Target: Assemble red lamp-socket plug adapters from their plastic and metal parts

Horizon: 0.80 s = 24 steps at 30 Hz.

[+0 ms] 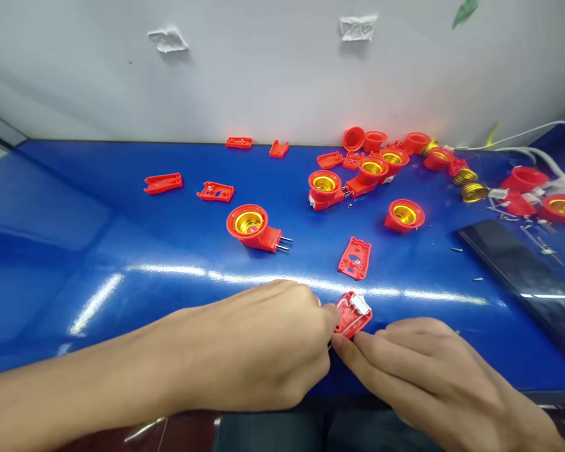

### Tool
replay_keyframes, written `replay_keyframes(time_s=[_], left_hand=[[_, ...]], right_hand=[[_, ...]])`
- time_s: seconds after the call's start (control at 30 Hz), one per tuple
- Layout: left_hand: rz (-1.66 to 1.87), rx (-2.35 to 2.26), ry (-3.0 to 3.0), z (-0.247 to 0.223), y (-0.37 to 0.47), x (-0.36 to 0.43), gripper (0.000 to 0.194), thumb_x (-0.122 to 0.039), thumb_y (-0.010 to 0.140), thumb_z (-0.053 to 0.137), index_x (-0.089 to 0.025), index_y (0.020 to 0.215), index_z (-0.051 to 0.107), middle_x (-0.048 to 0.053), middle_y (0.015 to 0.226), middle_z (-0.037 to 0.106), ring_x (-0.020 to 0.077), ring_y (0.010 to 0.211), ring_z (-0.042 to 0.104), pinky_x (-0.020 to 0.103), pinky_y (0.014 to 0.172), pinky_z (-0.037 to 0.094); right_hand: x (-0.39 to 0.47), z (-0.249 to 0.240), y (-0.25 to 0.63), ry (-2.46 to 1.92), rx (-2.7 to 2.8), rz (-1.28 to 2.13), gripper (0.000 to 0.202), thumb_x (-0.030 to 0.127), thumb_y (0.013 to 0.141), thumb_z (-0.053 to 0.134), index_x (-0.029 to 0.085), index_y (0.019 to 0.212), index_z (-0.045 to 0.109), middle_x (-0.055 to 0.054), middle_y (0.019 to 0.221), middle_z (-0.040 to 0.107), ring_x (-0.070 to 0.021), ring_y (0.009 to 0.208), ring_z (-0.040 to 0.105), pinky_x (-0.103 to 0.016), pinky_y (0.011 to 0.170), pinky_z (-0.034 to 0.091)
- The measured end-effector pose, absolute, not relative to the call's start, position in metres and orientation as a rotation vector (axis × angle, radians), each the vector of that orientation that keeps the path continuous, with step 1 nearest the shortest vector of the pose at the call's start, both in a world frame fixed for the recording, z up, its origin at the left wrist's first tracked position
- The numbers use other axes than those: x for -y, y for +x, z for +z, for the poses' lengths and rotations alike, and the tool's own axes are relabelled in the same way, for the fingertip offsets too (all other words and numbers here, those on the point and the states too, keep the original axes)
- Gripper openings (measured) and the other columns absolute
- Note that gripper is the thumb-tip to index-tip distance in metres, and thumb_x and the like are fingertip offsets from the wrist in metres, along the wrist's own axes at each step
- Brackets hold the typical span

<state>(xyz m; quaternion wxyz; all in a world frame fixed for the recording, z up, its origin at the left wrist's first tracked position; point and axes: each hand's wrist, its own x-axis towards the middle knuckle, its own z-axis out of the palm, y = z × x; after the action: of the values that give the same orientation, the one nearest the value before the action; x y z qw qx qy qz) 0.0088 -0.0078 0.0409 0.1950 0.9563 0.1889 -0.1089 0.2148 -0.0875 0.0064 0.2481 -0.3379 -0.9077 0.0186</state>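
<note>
Near the table's front edge, both hands meet at a small red plastic plug housing (351,319) with its inside facing up. A white switch piece sits in its upper right corner, and a thin metal strip runs along one side. My left hand (273,342) is closed, thumb and fingers pinching the housing's left end. From the lower right, my right hand (421,367) presses its fingertips together on the near edge; part of the grip is hidden. Just beyond lies a loose red cover (355,258). Farther left rests a red lamp socket (268,238) with two metal prongs.
More red sockets (324,188) and a separate socket cup (403,215) lie toward the back right. Red covers (164,183) are scattered at the back left. A black phone (522,276) and brass threaded shells (474,193) are at right. A white wall (263,75) bounds the blue table.
</note>
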Motion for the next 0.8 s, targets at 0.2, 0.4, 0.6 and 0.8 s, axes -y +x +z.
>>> replay_keyframes(time_s=[0.2,0.4,0.6,0.8], left_hand=[[-0.393,-0.557,2.593,0.044,0.01,0.003,0.025,-0.008,0.084,0.051,-0.019,0.063,0.048,-0.007,0.047,0.051,0.0078,0.032,0.033,0.027,0.03,0.015],[-0.206,-0.572,2.728,0.041,0.006,-0.001,0.023,-0.008,0.08,0.058,-0.02,0.065,0.045,-0.007,0.048,0.05,0.0101,0.034,0.041,0.027,0.034,0.02],[-0.01,-0.516,2.847,0.028,-0.002,0.001,0.019,-0.013,0.085,0.053,-0.02,0.067,0.048,-0.003,0.052,0.053,0.0139,0.04,0.045,0.03,0.044,0.025],[0.385,-0.491,2.884,0.016,-0.009,0.007,0.024,-0.013,0.089,0.042,-0.019,0.067,0.048,-0.002,0.053,0.051,0.0148,0.043,0.045,0.033,0.046,0.024]], right_hand=[[0.09,0.004,0.215,-0.909,2.482,0.119,0.054,0.011,0.106,0.019,0.013,0.093,0.072,-0.002,0.075,0.071,-0.0104,0.059,0.063,-0.022,0.061,0.052],[0.088,0.001,0.215,-0.877,2.466,0.187,0.045,0.013,0.107,0.025,0.01,0.097,0.069,-0.001,0.074,0.069,-0.0092,0.059,0.062,-0.023,0.058,0.051],[0.094,0.0,0.221,-0.904,2.458,0.126,0.033,0.013,0.105,0.033,0.01,0.109,0.066,-0.001,0.081,0.072,-0.0096,0.062,0.065,-0.025,0.053,0.05],[0.12,0.003,0.19,-1.276,2.096,-0.368,0.01,0.03,0.088,0.068,0.023,0.082,0.067,0.004,0.065,0.07,-0.0159,0.052,0.065,-0.029,0.055,0.054]])
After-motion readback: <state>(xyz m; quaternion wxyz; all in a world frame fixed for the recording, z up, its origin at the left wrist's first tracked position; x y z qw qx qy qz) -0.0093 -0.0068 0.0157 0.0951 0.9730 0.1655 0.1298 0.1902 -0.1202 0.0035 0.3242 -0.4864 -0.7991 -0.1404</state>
